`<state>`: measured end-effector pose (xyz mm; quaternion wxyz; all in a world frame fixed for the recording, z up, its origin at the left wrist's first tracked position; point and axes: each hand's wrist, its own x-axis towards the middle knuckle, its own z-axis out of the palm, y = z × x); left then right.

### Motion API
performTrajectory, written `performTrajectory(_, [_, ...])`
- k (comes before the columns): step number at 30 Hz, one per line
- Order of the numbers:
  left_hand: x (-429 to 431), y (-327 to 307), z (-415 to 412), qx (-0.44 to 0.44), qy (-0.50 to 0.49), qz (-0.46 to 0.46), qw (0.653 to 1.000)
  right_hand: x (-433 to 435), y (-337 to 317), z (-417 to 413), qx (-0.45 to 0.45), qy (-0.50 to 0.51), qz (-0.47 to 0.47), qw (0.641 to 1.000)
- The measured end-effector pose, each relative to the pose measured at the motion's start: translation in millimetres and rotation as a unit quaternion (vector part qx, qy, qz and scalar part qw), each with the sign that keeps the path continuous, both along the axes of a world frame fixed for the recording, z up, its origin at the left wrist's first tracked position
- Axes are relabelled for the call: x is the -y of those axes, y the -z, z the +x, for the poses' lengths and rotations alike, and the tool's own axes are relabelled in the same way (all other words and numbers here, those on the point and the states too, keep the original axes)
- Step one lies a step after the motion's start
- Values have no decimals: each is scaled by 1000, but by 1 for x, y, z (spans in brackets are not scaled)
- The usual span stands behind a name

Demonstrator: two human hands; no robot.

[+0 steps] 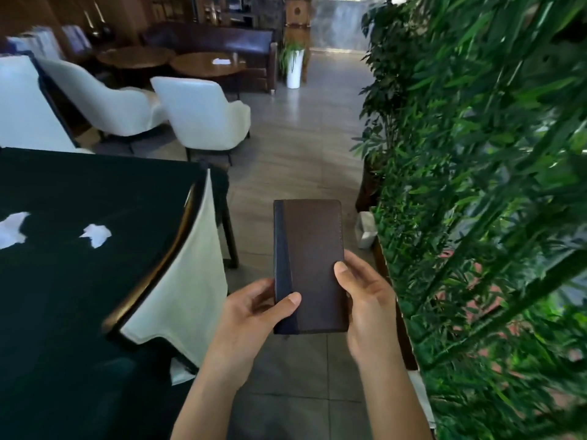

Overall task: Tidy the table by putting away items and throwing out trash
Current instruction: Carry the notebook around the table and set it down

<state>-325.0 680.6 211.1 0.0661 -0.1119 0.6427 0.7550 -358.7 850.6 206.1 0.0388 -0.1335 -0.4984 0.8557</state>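
I hold a closed brown book with a dark blue spine (309,262) upright over the floor, between the table and the plants. My left hand (254,315) grips its lower left edge with the thumb on the cover. My right hand (365,296) grips the lower right edge, thumb on the cover too. To the left stands the table with a dark green cloth (79,281). Two crumpled white tissues lie on it, one (95,235) near the middle and one (12,230) at the left edge of view.
A white chair (187,265) is tucked against the table's right side. A dense wall of green plants (476,201) fills the right. A small white bin (367,230) sits at their base. Further white chairs (203,115) and round wooden tables (206,63) stand beyond on the tiled floor.
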Motion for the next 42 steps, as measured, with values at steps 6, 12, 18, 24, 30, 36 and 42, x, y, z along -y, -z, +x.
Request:
performTrajectory(6, [-30,1,-56,-8,85,-26,996,-42,6,-44,0,15,-19,1000])
performTrajectory(12, [-53,11,-122,-12,104,-49,993,-72,20,-95,10,27,-19,999])
performTrajectory(18, [-64,19,-208,-16,99,-25,995,-96,21,-174,29,-8,56,998])
performTrajectory(24, [-54,5,-314,-37,80,-5,996,-90,5,-277,20,-73,129,989])
performTrajectory(30, [-36,1,-399,-39,85,-2,996,-75,-2,-365,10,-85,156,984])
performTrajectory(36, [-26,8,-455,-40,60,-11,997,-64,3,-434,7,-120,158,980])
performTrajectory(42, [-21,17,-514,-27,3,4,1000,-50,8,-520,0,-167,156,974])
